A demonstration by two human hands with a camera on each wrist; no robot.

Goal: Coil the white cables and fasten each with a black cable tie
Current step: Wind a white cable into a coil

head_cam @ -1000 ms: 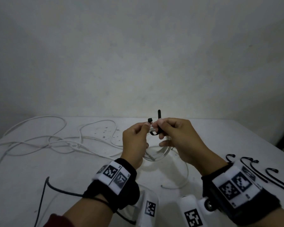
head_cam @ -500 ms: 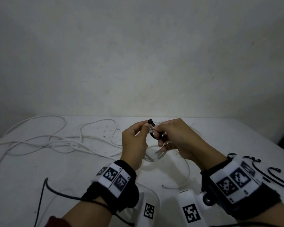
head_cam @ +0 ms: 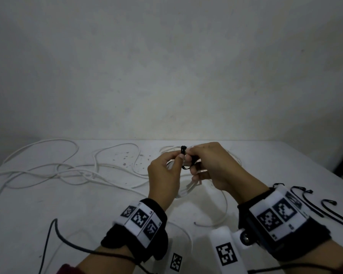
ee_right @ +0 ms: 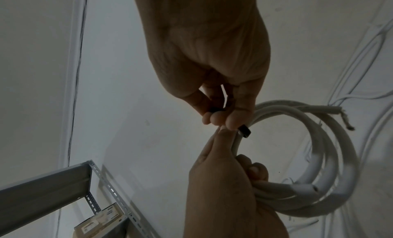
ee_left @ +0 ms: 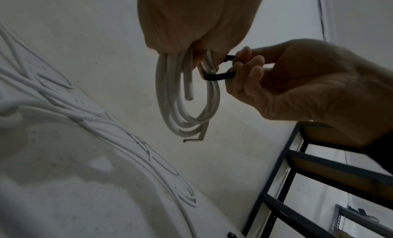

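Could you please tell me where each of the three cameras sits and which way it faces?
Head: looks forward and down at both hands, the table, wrist bands.
Left wrist: looks along the left hand at the coil; right hand opposite.
Right wrist: looks along the right hand at the left hand's hold.
Shared: coil, black tie.

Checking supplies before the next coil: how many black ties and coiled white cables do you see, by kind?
Black cable tie being fastened: 1
Spare black ties on the table: 4, one partly hidden
Coiled white cable: 1
Total: 6
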